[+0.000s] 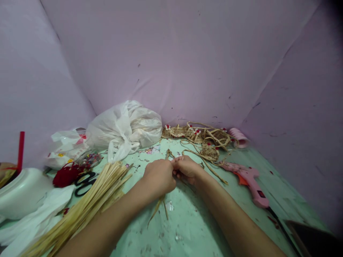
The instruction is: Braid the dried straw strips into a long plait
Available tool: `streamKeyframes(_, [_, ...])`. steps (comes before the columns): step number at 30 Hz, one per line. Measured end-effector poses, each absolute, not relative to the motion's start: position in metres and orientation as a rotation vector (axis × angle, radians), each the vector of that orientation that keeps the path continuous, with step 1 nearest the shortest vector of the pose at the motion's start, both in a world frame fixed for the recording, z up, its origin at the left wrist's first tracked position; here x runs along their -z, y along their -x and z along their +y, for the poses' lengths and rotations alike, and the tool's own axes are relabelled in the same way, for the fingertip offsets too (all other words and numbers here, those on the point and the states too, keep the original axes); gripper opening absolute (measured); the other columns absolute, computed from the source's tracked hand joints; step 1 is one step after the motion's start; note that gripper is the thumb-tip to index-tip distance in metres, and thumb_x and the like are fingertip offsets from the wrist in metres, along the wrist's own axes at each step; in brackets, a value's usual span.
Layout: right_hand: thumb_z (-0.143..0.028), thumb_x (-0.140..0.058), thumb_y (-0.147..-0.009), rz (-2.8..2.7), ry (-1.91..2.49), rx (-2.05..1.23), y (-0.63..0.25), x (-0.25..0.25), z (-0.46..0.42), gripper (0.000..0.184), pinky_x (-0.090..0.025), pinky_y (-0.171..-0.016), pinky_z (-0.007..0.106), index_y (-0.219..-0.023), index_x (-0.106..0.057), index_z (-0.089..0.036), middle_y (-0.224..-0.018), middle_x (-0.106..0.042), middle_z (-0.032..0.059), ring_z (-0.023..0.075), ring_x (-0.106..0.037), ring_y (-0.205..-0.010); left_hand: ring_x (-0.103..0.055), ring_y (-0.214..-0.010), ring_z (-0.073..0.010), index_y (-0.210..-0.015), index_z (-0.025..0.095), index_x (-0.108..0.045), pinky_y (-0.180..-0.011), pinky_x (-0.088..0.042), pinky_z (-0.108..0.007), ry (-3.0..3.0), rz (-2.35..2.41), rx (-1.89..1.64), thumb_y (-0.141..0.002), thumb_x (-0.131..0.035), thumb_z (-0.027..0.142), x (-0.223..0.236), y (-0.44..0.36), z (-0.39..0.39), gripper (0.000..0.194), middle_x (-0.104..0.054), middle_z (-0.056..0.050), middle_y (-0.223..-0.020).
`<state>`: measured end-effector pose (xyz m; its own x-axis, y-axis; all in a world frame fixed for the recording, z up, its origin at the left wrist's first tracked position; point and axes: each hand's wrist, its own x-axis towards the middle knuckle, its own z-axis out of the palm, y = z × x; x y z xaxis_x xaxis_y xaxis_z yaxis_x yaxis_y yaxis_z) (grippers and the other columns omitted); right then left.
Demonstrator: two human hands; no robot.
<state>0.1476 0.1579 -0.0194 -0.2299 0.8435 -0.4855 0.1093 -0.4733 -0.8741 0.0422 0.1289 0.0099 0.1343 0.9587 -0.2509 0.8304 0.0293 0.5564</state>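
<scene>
My left hand (160, 176) and my right hand (185, 167) meet over the middle of the green table. Both are closed, with the fingertips touching. Between them runs a thin braided straw cord (168, 154); its knotted end pokes out beyond my fingers. Two loose straw tails (158, 208) hang out below my left hand toward me. The pinched part of the cord is hidden by my fingers. Beside my left forearm lies a bundle of flat dry straw strips (91, 200). To the right of my right hand rests a pink glue gun (250, 178) with an orange trigger.
Braided straw pieces with red and white beads (198, 134) lie along the back wall, near a pink thread spool (238, 138). A white plastic bag (125, 125) sits back left. Black-handled scissors (85, 182), red yarn (65, 175) and a white container (25, 192) are at left.
</scene>
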Motion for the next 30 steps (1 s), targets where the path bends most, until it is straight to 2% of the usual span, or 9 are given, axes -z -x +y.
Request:
streamKeyframes(4, [-0.003,-0.050,-0.054,-1.159,1.440,-1.774,-0.151,0.021,0.159,0.008,-0.025,-0.030,0.013,-0.051,-0.052,-0.010,-0.032,-0.042,-0.0050,0.0028,-0.033,-0.029,-0.049,-0.045,-0.0143,-0.052,0.015,-0.053,-0.044,-0.031,-0.023,-1.796,1.673,-0.154,-0.060,-0.056,0.029,-0.021,-0.029,0.143,0.016,-0.050,-0.003,-0.046])
streamKeyframes(6, [-0.003,-0.049,-0.056,-1.157,1.396,-1.790,-0.153,0.022,0.160,0.008,-0.026,-0.031,0.013,-0.052,-0.053,-0.010,-0.034,-0.043,-0.0044,0.0030,-0.034,-0.030,-0.042,-0.035,-0.0100,-0.057,0.014,-0.055,-0.039,-0.029,-0.021,-1.585,1.720,-0.300,-0.064,-0.051,0.029,-0.023,-0.021,0.153,0.017,-0.051,-0.001,-0.045])
streamKeyframes(11, [-0.004,-0.052,-0.059,-1.165,1.352,-1.847,-0.156,0.022,0.162,0.006,-0.027,-0.032,0.013,-0.056,-0.055,-0.008,-0.043,-0.053,-0.0006,0.0026,-0.036,-0.032,-0.036,-0.030,-0.0063,-0.061,0.009,-0.056,-0.032,-0.023,-0.018,-1.168,1.531,-0.355,-0.066,-0.048,0.019,-0.007,-0.018,0.164,0.013,-0.049,0.000,-0.042])
streamKeyframes(15, [-0.008,-0.054,-0.059,-1.212,1.357,-1.859,-0.160,0.021,0.162,0.003,-0.028,-0.035,0.014,-0.060,-0.056,-0.009,-0.044,-0.054,-0.0005,0.0036,-0.038,-0.035,-0.043,-0.035,-0.0047,-0.061,0.008,-0.055,-0.034,-0.030,-0.015,-0.970,1.264,-0.367,-0.064,-0.046,0.011,0.006,-0.021,0.163,0.010,-0.054,-0.002,-0.050])
streamKeyframes(19, [-0.008,-0.054,-0.055,-1.513,1.448,-1.651,-0.163,0.024,0.163,0.007,-0.028,-0.036,0.016,-0.060,-0.057,-0.012,-0.043,-0.050,-0.0042,0.0047,-0.037,-0.036,-0.039,-0.030,-0.0075,-0.048,0.010,-0.050,-0.031,-0.027,-0.018,-1.114,1.438,-0.320,-0.059,-0.049,0.013,0.008,-0.023,0.163,0.011,-0.045,0.000,-0.037])
streamKeyframes(22, [-0.008,-0.053,-0.054,-1.863,1.537,-1.288,-0.162,0.023,0.163,0.010,-0.028,-0.040,0.017,-0.057,-0.062,-0.012,-0.045,-0.052,-0.0022,0.0061,-0.041,-0.041,-0.032,-0.026,-0.0087,-0.042,0.014,-0.045,-0.029,-0.021,-0.020,-1.284,1.624,-0.257,-0.056,-0.050,0.015,0.008,-0.027,0.161,0.015,-0.038,0.001,-0.028])
streamKeyframes(25, [-0.011,-0.054,-0.054,-2.063,1.614,-0.944,-0.161,0.018,0.161,0.014,-0.030,-0.044,0.018,-0.059,-0.066,-0.013,-0.050,-0.059,0.0015,0.0092,-0.048,-0.049,-0.024,-0.025,-0.0064,-0.040,0.016,-0.039,-0.029,-0.015,-0.020,-1.338,1.621,-0.389,-0.053,-0.050,0.013,0.008,-0.031,0.158,0.017,-0.028,0.005,-0.025])
streamKeyframes(27, [-0.015,-0.054,-0.056,-2.111,1.651,-0.877,-0.161,0.015,0.160,0.015,-0.029,-0.044,0.019,-0.060,-0.068,-0.014,-0.052,-0.061,0.0031,0.0102,-0.049,-0.049,-0.021,-0.025,-0.0048,-0.040,0.016,-0.038,-0.029,-0.013,-0.019,-1.333,1.559,-0.468,-0.052,-0.049,0.010,0.009,-0.031,0.157,0.018,-0.026,0.007,-0.026])
streamKeyframes(30, [-0.018,-0.054,-0.057,-2.106,1.678,-0.978,-0.165,0.015,0.161,0.016,-0.029,-0.042,0.018,-0.061,-0.068,-0.014,-0.053,-0.061,0.0030,0.0096,-0.048,-0.047,-0.019,-0.025,-0.0037,-0.039,0.016,-0.037,-0.029,-0.012,-0.019,-1.322,1.504,-0.508,-0.053,-0.048,0.010,0.010,-0.030,0.156,0.019,-0.025,0.008,-0.027])
